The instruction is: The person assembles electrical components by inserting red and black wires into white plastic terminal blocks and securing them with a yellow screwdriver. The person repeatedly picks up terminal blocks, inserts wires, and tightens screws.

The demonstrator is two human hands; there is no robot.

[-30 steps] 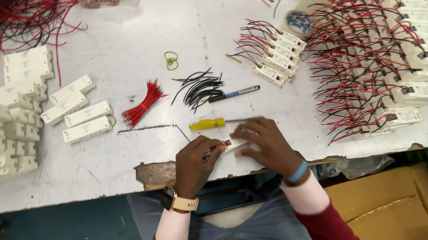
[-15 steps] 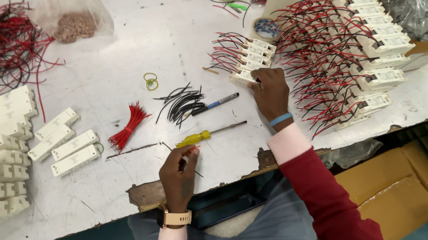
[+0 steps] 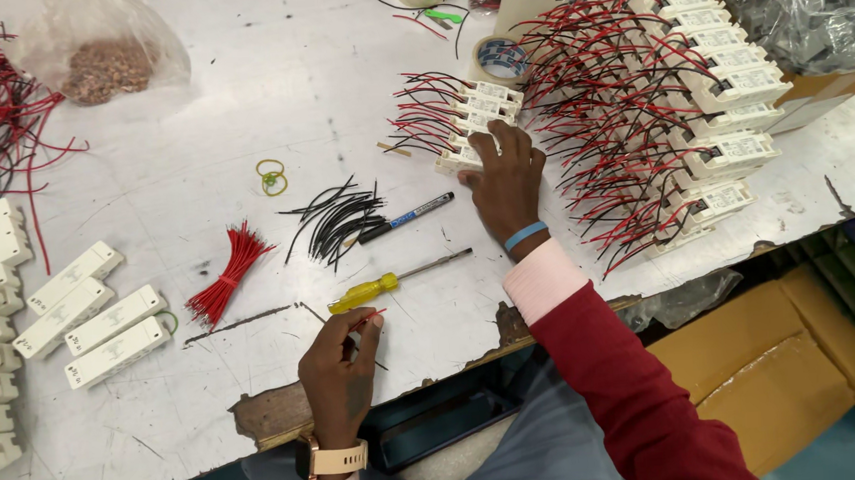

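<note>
Reaching across with your right hand (image 3: pixel 505 172), fingers spread flat on the nearest white wired module (image 3: pixel 462 157) in the small row just left of the big batch (image 3: pixel 699 101); nothing is clamped yet. Your left hand (image 3: pixel 341 361) sits near the worktop (image 3: pixel 190 136) edge, fingertips pinched shut on a short red wire (image 3: pixel 368 319), just below the yellow screwdriver (image 3: pixel 395 280). Risk as I see it: the red and black leads are tangled, so lifting one module could drag its neighbours, and that loose pinch could drop the wire.
</note>
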